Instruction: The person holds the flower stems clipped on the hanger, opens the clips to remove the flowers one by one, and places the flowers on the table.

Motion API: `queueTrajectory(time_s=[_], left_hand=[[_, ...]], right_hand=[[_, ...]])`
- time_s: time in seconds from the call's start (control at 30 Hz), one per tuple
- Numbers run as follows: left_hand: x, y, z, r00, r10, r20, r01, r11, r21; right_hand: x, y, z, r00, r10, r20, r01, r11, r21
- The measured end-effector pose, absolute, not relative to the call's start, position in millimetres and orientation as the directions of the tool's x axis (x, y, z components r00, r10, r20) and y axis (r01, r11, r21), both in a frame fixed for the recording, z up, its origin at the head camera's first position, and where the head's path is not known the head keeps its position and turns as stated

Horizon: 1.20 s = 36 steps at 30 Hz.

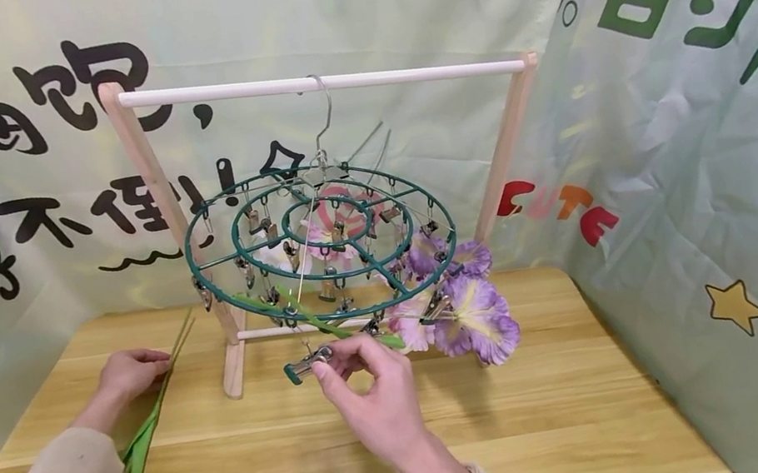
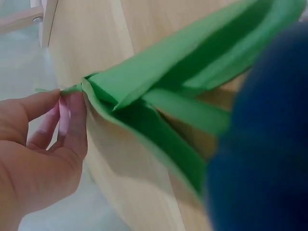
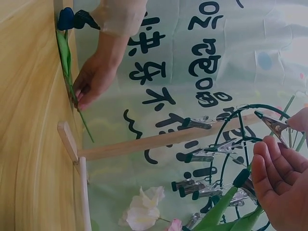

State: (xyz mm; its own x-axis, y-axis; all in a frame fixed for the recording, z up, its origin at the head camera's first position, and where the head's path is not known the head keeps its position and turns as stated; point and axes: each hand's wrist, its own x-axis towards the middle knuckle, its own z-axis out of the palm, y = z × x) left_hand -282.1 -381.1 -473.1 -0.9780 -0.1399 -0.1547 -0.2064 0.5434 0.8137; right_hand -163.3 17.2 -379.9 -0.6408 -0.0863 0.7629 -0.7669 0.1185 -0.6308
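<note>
My left hand (image 1: 132,373) pinches the thin green stem of a blue artificial flower (image 3: 66,19) at the left of the table. Long green leaves (image 2: 139,72) spread from that stem, and in the head view my sleeve covers part of the bloom. My right hand (image 1: 379,389) pinches a metal clip (image 1: 308,365) with dark green tips, at the front edge of a round green hanger (image 1: 205,288). More metal clips dangle from the hanger's rings. Purple artificial flowers (image 1: 477,316) hang at its right side, with pink petals beside them.
A wooden stand (image 1: 138,144) with a white top bar (image 1: 321,82) carries the hanger by its hook (image 1: 328,106). It stands on a wood-grain table (image 1: 538,445). Printed cloth (image 1: 673,134) surrounds the back and sides. A white flower (image 3: 144,211) shows in the right wrist view.
</note>
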Motion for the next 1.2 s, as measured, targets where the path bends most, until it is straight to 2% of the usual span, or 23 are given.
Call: queueTrajectory(time_s=[0.33,0.5,0.7,1.03,1.2], left_hand=[[-276,-377,-474,-0.976,-0.158,-0.148,-0.214,0.592,0.777],[-275,-376,-476,-0.980,-0.149,-0.134,-0.198,0.621,0.758],[-277,-377,-479,-0.987,-0.133,-0.091,-0.158,0.691,0.705],[-275,-373,-477,-0.992,-0.122,-0.020,-0.108,0.773,0.625],[-266,-364,-470,-0.988,-0.153,0.022,-0.100,0.739,0.667]], right_hand=[[-160,18,-380,-0.640,-0.093,0.762,-0.767,0.125,-0.629],[-160,19,-380,-0.616,-0.097,0.782,-0.787,0.133,-0.603],[-161,18,-381,-0.595,-0.104,0.797,-0.802,0.136,-0.581],[-161,19,-378,-0.604,-0.126,0.787,-0.797,0.110,-0.594],[-160,19,-377,-0.602,-0.141,0.786,-0.799,0.106,-0.592]])
